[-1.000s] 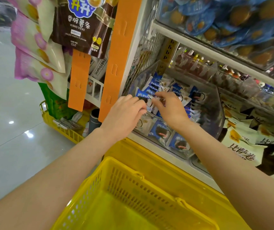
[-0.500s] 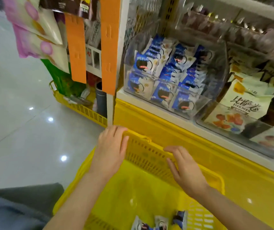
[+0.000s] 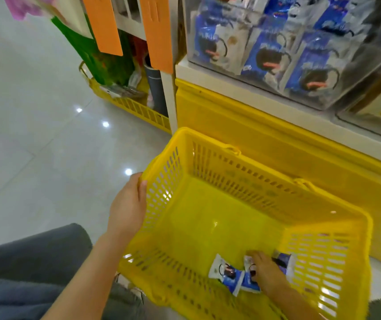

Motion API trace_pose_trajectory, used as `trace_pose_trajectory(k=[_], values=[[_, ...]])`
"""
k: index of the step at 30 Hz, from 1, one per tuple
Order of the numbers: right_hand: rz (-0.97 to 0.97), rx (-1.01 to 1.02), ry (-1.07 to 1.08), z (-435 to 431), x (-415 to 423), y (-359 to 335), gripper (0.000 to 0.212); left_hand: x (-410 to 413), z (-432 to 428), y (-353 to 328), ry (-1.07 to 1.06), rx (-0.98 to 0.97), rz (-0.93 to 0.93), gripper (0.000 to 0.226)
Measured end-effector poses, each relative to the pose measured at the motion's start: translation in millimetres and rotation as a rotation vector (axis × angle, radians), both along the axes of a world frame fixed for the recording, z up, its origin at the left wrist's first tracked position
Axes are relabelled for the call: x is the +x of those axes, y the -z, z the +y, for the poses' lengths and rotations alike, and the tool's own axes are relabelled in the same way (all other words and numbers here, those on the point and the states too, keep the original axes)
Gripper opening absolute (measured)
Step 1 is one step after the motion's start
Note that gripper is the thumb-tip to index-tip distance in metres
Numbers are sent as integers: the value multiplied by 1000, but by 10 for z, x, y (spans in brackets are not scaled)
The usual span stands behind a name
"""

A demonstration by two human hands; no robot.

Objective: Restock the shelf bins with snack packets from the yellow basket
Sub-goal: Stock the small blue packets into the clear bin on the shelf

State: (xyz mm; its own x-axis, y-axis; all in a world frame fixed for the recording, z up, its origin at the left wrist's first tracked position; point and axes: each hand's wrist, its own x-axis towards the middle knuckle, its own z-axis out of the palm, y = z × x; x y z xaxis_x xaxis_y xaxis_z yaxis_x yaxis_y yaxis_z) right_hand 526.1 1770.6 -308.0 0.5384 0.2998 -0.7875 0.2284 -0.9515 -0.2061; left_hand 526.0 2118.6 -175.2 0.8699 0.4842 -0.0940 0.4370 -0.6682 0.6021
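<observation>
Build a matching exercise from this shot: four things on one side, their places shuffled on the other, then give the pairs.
Things
1. left hand
2. right hand
3. clear bin
4. orange strips

Places
a. hanging left of the bin
b. on the packets in the yellow basket
c. standing on the white shelf
d. gripping the basket's left rim

Pairs: 1-d, 2-b, 3-c, 4-a

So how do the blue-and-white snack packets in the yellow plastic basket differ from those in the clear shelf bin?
Basket packets number three; bin packets are many. Basket packets lie flat; bin packets stand packed against the front of the clear shelf bin. Same blue-and-white wrapper on both.
</observation>
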Motion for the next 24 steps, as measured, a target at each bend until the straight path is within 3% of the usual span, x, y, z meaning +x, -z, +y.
trace_pose_trajectory(k=[6,9,11,13,17,19,21,24], values=[[0,-156,-137,34,129,54,65,53,-74,-61,2,29,-28,31],[-46,-56,-58,101,222,-101,54,107,-250,-167,108,132,-178,33],[-92,78,85,187,311,-292,42,136,-430,-161,188,49,-202,33],[-145,263,212,308,404,-528,25,117,-641,-91,256,-167,-92,38],[-96,628,308,646,489,-975,21,-11,-943,116,404,-472,262,67],[-36,788,409,771,491,-1093,17,-42,-1003,147,413,-627,311,50],[45,905,567,803,528,-1120,16,-43,-1017,137,351,-721,255,17],[-67,842,710,625,645,-977,14,-39,-961,124,283,-681,186,14]])
